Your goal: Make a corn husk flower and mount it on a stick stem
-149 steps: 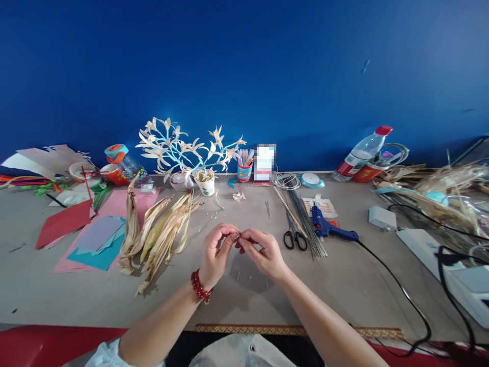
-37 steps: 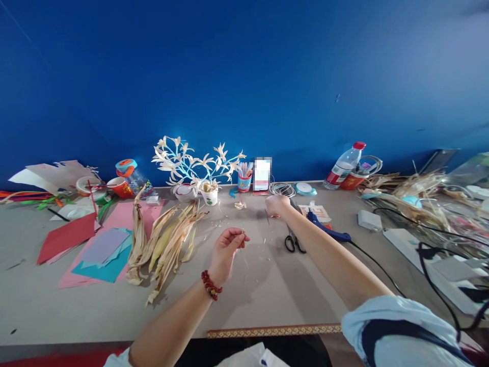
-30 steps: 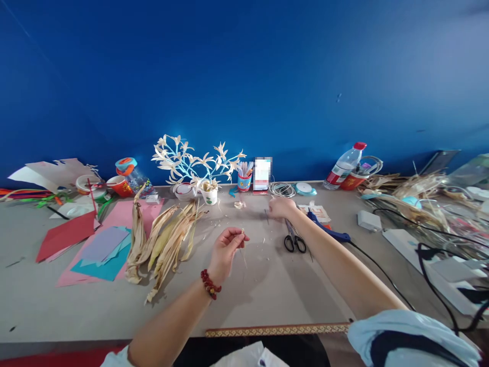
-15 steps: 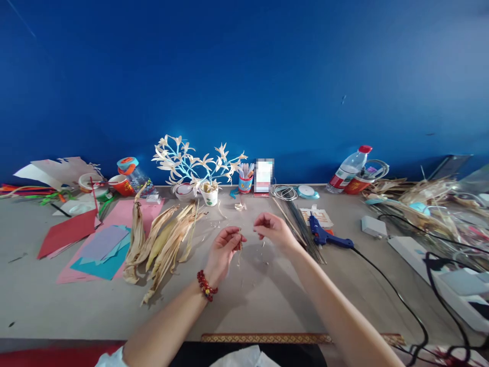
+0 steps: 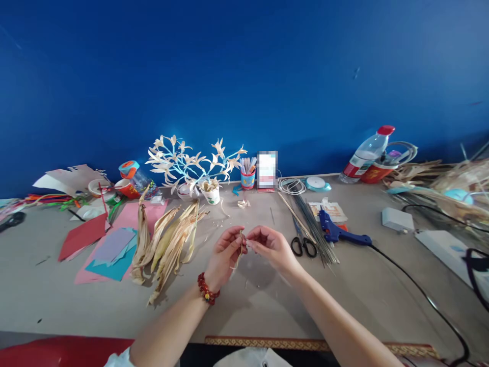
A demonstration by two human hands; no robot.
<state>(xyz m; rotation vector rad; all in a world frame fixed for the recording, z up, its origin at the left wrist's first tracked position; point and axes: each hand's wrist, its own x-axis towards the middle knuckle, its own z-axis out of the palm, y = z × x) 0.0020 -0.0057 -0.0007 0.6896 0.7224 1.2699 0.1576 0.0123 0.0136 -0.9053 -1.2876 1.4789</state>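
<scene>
My left hand [image 5: 221, 257], with a red bead bracelet [image 5: 207, 290] at the wrist, pinches a thin, pale strip of dried husk [image 5: 237, 261] whose end hangs below the fingers. My right hand [image 5: 275, 250] is closed in a pinch, its fingertips meeting the left hand's at the top of the strip. What sits between the right fingertips is too small to make out. Dried corn husks [image 5: 173, 239] lie left of my hands. Black-handled scissors [image 5: 303, 244] and a bundle of thin wires [image 5: 319, 232] lie to the right.
A white cup [image 5: 210, 194] of husk flowers [image 5: 187, 163] stands behind my hands, near a pen cup [image 5: 248, 179]. A blue glue gun [image 5: 340, 232] trails its cord at right. Coloured paper [image 5: 114, 250] lies left. A bottle [image 5: 367, 155] leans at the back right.
My right hand has moved left and in, from apart to meeting my left fingertips. The view has shifted, and the scissors once hidden by my right arm now show.
</scene>
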